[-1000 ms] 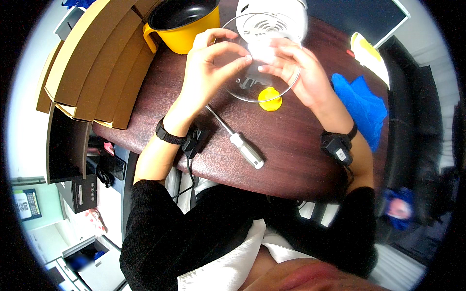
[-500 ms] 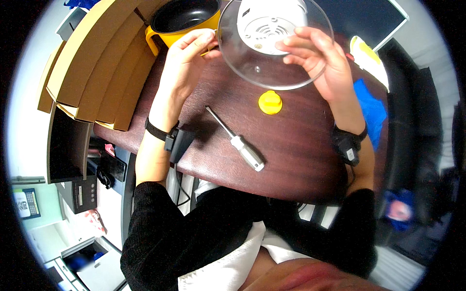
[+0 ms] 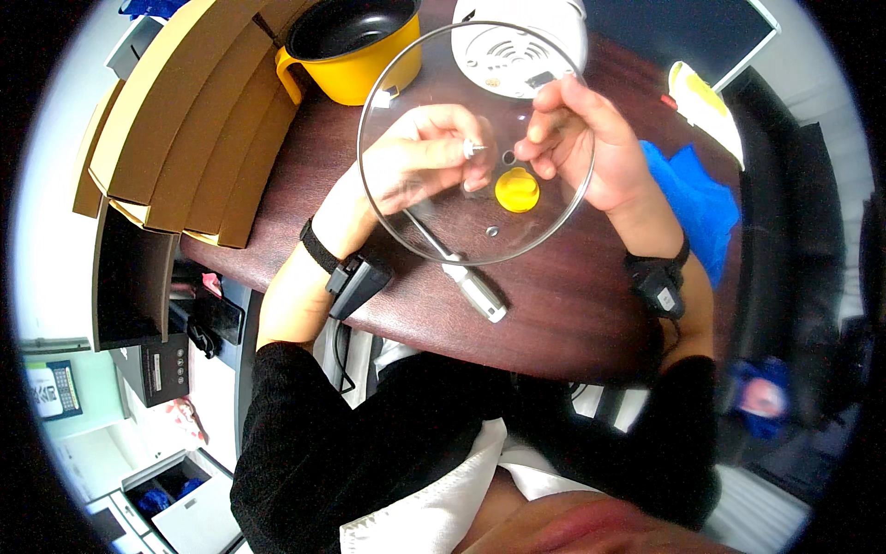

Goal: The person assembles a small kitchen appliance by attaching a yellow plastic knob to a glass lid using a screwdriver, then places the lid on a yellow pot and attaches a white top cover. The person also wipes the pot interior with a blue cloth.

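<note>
A round clear glass lid with a thin rim is held up over the table, a small hole near its middle. My right hand holds it at the right side, fingers curled. Seen through the glass, my left hand pinches a small metal screw near the middle of the lid. A yellow knob on the table shows through the lid, beside my right fingertips. Below the lid's lower edge lies a screwdriver with a grey handle, its shaft partly seen through the glass.
A yellow pot with a black inside and a white round appliance base stand at the back of the dark table. Brown cardboard boxes are at the left. A blue cloth lies at the right edge.
The lid has come nearer and to the left. My left hand has moved right and down from beside the rim, bringing the screw behind the glass near its middle.
</note>
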`<action>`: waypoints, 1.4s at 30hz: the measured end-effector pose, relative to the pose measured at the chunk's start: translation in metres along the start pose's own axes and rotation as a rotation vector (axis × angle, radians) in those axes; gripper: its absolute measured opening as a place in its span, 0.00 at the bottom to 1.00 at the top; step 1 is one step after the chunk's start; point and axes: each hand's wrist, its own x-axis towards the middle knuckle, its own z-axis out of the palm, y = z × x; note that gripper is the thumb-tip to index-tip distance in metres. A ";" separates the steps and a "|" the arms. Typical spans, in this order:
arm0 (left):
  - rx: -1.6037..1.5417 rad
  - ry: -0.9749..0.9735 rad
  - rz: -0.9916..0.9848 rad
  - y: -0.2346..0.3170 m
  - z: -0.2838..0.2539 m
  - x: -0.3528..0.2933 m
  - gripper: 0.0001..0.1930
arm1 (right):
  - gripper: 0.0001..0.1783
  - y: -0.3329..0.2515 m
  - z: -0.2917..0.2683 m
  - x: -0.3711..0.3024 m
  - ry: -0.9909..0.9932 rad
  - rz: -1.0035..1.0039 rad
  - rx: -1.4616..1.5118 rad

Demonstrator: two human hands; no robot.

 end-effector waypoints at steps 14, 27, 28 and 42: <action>-0.083 -0.069 -0.139 -0.007 -0.002 -0.003 0.10 | 0.20 0.013 0.002 0.001 -0.015 0.018 0.026; -0.059 0.026 -0.135 -0.012 -0.001 -0.004 0.10 | 0.19 0.012 0.002 0.002 0.034 -0.027 -0.066; -0.055 0.042 -0.141 -0.012 -0.002 -0.004 0.11 | 0.19 0.012 0.003 0.003 0.043 -0.033 -0.066; 0.043 0.101 -0.164 -0.008 0.005 -0.002 0.08 | 0.19 0.009 0.002 0.003 0.078 -0.087 -0.119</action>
